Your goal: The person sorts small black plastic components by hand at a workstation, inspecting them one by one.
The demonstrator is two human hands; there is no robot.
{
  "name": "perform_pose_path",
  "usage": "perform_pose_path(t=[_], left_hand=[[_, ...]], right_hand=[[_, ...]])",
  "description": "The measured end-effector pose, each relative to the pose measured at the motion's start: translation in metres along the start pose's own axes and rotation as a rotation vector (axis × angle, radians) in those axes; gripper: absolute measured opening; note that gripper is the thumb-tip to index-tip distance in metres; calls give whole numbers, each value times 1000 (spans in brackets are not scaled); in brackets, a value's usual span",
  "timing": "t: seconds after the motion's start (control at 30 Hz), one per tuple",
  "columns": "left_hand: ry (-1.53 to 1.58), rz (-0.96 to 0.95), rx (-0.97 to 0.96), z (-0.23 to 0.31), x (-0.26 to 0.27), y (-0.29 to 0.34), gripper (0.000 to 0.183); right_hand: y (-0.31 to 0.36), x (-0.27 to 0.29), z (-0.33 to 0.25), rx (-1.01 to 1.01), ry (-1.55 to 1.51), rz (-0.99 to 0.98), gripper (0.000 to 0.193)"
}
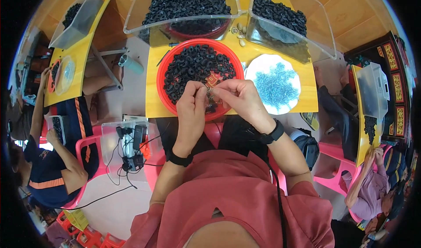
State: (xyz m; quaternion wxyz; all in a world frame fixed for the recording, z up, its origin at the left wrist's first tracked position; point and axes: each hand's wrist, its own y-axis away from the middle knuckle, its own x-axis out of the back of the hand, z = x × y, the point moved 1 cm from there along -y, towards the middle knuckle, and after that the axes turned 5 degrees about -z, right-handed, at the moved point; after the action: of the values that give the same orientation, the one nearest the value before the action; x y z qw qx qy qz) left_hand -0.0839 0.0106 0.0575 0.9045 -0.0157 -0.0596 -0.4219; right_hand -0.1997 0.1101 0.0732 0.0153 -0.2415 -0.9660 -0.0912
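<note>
The left hand point(191, 110) and the right hand point(244, 99) are close together, with their fingertips nearly meeting. Each hand pinches with its thumb and finger. A small piece point(209, 92) is between the fingertips, but it is too tiny to tell what it is.

Right under the hands is a red bowl point(160, 82). Lots of little black pieces point(188, 61) are in it, mostly past the fingers and beside the left hand.

Just to the right of the right hand is a white plate point(259, 63) with a pile of tiny blue bits point(277, 88) on it. Farther off, past the hands, are two clear bins, one ahead point(154, 36) and one more to the right point(280, 46). Both have black pieces in them. The bowl and plate sit on a yellow table point(309, 96).
</note>
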Motion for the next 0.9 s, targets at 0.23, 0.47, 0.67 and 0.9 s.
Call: perform_pose_path(t=[0.23,0.47,0.67,0.9], left_hand=[[-255,84,-200,7,-6,3,9],[-241,51,-147,9,-5,3,7],[-480,124,-389,17,-6,5,4],[142,32,130,-2,6,0,13]], right_hand=[[-2,-3,4,-3,-29,-40,15],[1,-3,3,132,221,-5,15],[-1,-3,6,8,-103,-95,15],[3,-4,0,368,409,143,9]])
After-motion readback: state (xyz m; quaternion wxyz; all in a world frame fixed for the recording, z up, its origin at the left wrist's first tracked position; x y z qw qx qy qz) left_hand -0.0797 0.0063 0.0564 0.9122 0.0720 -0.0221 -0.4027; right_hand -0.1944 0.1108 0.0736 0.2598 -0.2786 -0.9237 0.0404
